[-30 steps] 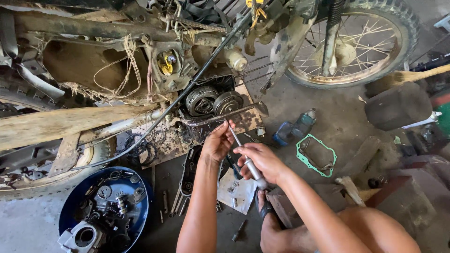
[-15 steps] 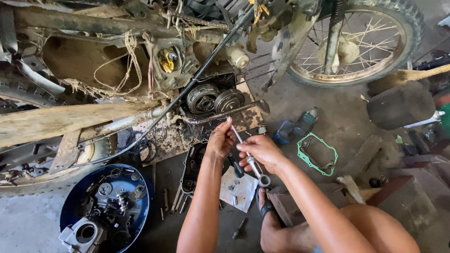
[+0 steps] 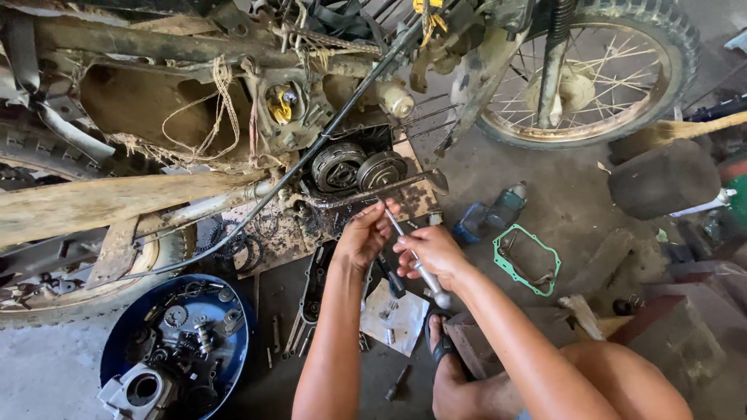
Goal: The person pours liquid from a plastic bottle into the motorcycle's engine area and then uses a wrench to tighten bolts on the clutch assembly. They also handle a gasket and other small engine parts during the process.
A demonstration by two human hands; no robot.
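From the head camera, both forearms reach forward over the floor toward the motorcycle's open engine. The left hand pinches the upper end of a metal socket driver, fingers curled; the right hand wraps its shaft, the socket end pointing down. This looks like fitting the tool before working a clutch fastener; next it needs aligning squarely. A blue basin of parts sits at lower left, a green gasket to the right.

Two hands, the left hand and the right hand, shared one metal socket wrench. Just above the fingers sat two round clutch drums. One green gasket lay right of them, one blue bowl lower left, one spoked wheel above.
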